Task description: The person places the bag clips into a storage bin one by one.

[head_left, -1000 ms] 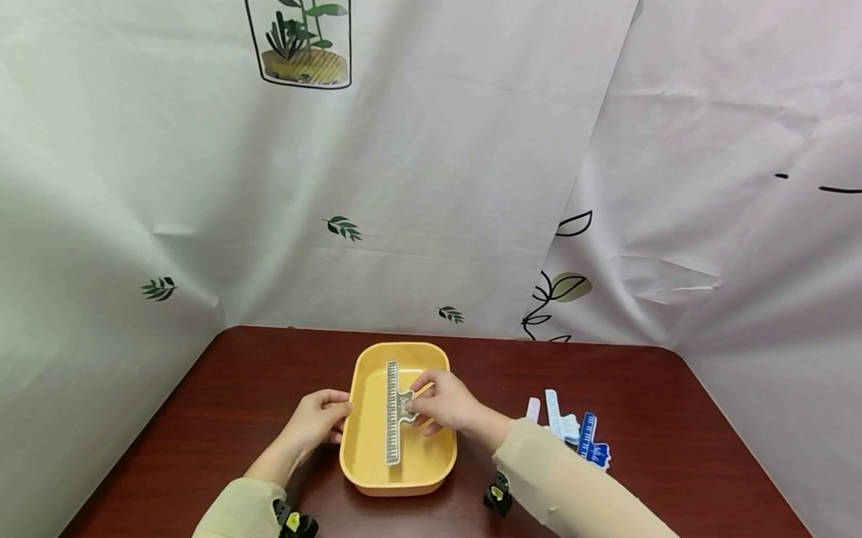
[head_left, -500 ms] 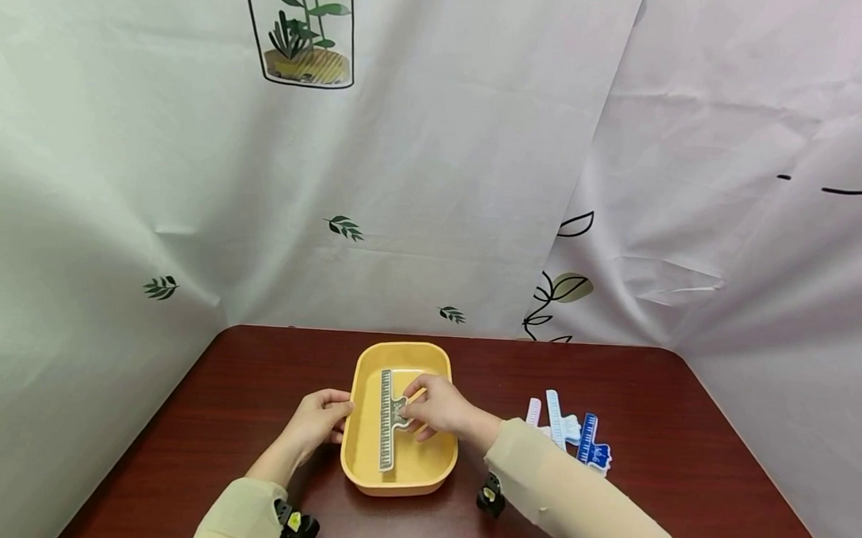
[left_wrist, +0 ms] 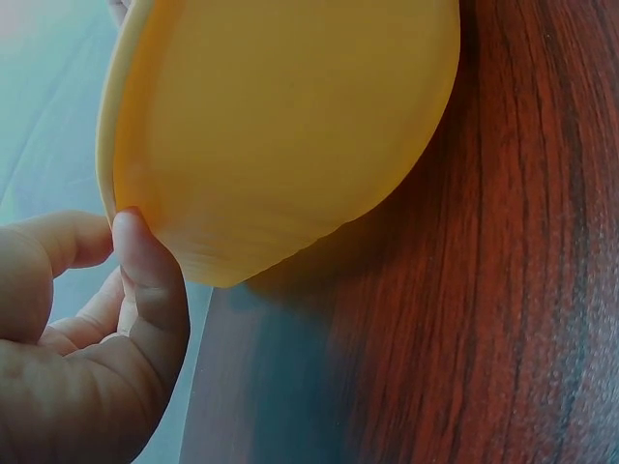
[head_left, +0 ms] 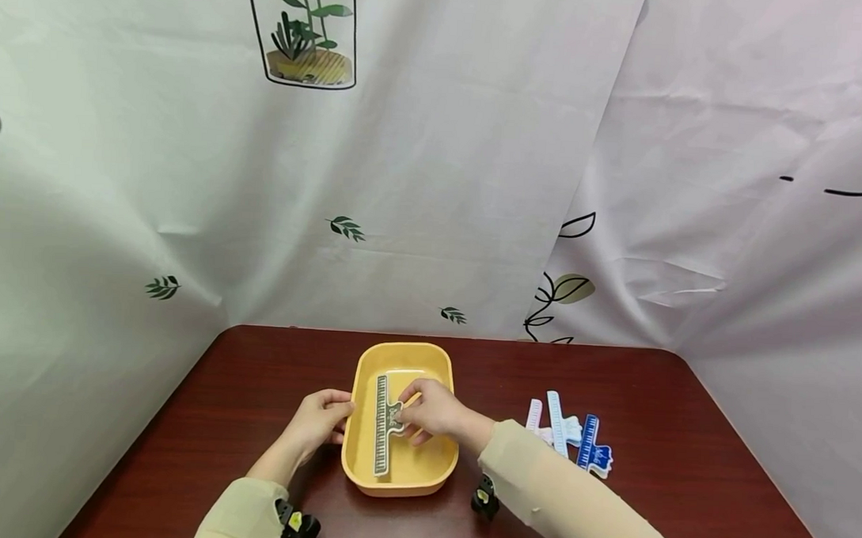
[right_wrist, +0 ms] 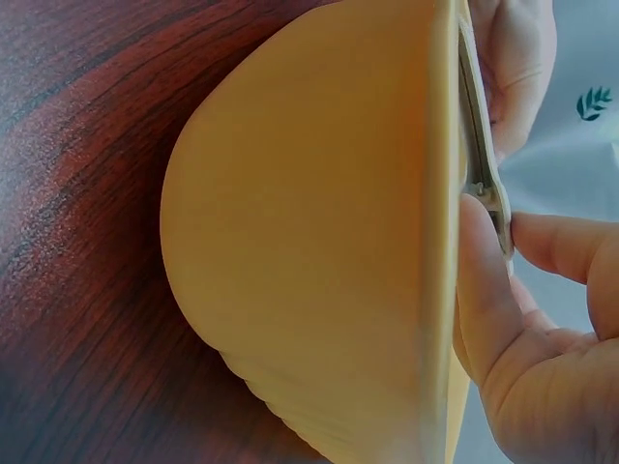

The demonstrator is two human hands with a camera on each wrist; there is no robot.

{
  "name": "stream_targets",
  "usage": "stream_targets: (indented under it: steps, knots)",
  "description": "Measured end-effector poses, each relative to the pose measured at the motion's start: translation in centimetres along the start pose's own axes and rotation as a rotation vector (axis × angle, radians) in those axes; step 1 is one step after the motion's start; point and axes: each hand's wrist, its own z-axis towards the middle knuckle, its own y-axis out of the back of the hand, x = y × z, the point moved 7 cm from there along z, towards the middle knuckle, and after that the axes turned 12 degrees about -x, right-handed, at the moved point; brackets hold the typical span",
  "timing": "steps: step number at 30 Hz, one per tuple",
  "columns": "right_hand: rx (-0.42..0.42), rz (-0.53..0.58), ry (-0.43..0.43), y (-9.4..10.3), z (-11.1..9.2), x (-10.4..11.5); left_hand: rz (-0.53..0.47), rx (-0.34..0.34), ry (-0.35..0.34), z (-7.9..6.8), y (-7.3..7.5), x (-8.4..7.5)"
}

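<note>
My left hand [head_left: 315, 423] pinches the left rim of a yellow plastic basin [head_left: 424, 461]; the left wrist view has its thumb and finger at the basin's edge [left_wrist: 106, 126]. My right hand [head_left: 435, 412] reaches over the right side and pinches the handle of a grey-green ruler clip [head_left: 382, 429] between thumb and index finger. The clip's long ruler-marked bar lies lengthwise within the basin's outline. From the right wrist, the clip [right_wrist: 478, 126] shows edge-on at the rim's height, its lower part hidden by the basin wall. Whether it touches the basin floor, I cannot tell.
Right of the basin, a pink ruler clip [head_left: 534, 415], a light blue one [head_left: 557, 422] and a dark blue one [head_left: 593, 449] lie on the dark red-brown table [head_left: 271, 357]. My right forearm passes in front of them. A white printed cloth [head_left: 434, 182] hangs behind.
My right hand has moved the grey-green clip a little left and toward me over the basin. More of the pink clip shows as the forearm shifted left. My left hand stays at the rim.
</note>
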Motion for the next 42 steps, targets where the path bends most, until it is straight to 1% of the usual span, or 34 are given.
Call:
stream_targets:
  steps: [8, 20, 26, 42]
  knots:
    - [0.0, -0.024, -0.007, -0.3, -0.3, 0.2, -0.006, 0.004, 0.0, 0.2, 0.0, 0.2]
    - [0.008, -0.068, -0.004, -1.0, 0.0, -0.4, -0.007, 0.008, 0.002, 0.1, -0.1, 0.0]
    - [0.009, -0.108, -0.005, -1.2, -0.1, -0.2, 0.004, 0.0, 0.0, 0.0, 0.0, -0.2]
    - [0.004, -0.15, -0.017, -1.8, -0.1, -0.1, -0.008, 0.004, 0.008, 0.0, 0.0, 0.0]
